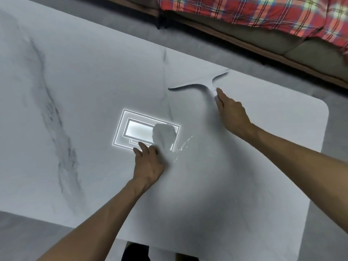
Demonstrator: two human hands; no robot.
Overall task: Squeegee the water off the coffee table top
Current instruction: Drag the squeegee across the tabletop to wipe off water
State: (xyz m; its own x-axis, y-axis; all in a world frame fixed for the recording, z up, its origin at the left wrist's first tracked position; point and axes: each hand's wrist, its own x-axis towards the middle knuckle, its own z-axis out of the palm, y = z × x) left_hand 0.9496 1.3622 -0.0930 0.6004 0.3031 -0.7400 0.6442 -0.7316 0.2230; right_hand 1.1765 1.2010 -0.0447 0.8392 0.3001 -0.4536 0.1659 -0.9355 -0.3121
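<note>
Some water point(183, 145) is left beside the cloth point(164, 136) clasped by the left hand point(148, 162), while the right hand point(232, 113) grips the squeegee point(197, 84) resting far on the coffee table top point(84, 91).

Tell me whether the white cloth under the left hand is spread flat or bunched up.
Bunched up. The white cloth rises in a crumpled lump in front of the left hand on the white marble table top.
</note>
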